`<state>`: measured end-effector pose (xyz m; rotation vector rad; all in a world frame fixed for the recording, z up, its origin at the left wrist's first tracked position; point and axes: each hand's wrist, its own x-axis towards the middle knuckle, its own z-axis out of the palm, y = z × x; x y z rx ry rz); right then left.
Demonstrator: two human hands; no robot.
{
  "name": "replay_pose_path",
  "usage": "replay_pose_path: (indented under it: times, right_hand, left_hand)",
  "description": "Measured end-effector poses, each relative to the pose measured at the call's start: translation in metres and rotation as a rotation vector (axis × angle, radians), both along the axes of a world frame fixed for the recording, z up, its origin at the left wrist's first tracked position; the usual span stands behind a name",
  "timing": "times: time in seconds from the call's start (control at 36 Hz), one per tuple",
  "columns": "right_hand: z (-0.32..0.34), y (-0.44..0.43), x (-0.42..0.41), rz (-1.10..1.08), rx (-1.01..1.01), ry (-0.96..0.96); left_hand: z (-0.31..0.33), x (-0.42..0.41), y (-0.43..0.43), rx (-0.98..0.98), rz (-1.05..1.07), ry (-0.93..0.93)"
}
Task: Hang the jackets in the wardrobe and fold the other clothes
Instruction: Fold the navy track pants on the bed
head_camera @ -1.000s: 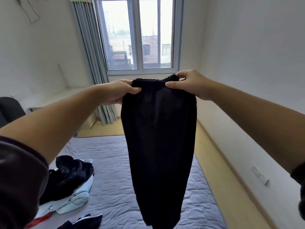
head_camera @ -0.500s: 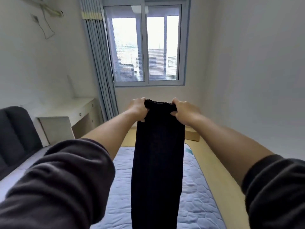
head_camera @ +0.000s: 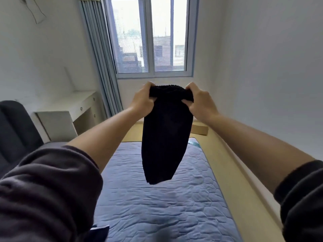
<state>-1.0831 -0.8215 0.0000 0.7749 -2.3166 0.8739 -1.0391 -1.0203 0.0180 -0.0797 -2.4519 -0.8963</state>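
Fold step, not hanging one imo. Left hand (head_camera: 143, 100) and right hand (head_camera: 199, 103): fingers of both curled tight on waistband of black trousers (head_camera: 164, 142). Rest dangles below fingers, clear of bed (head_camera: 157, 206) underneath. Next probably: lower onto bed, flatten, fold.

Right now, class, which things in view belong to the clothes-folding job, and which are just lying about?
Job: black garment, gripped at its top edge by the left hand and the right hand.
Lying about: mattress, white desk, curtain, window, cardboard box, dark chair.
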Motion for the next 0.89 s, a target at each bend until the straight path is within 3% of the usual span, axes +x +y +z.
replay_pose_path:
  times: [0.33,0.58,0.75,0.89]
  right_hand:
    - [-0.137,0.029,0.11,0.03,0.098,-0.274]
    - [-0.262,0.066,0.236,0.061,-0.008,-0.659]
    - [-0.299,0.085,0.296,0.072,-0.087,-0.844]
    - [-0.314,0.098,0.326,0.252,-0.119,-1.061]
  left_hand:
    - [-0.149,0.102,0.011,0.169,-0.051,-0.235]
    - [-0.267,0.23,0.033,0.184,-0.155,-0.47]
    - [-0.301,0.291,0.041,0.253,-0.214,-0.581]
    - [-0.316,0.327,0.037,0.344,-0.275,-0.711]
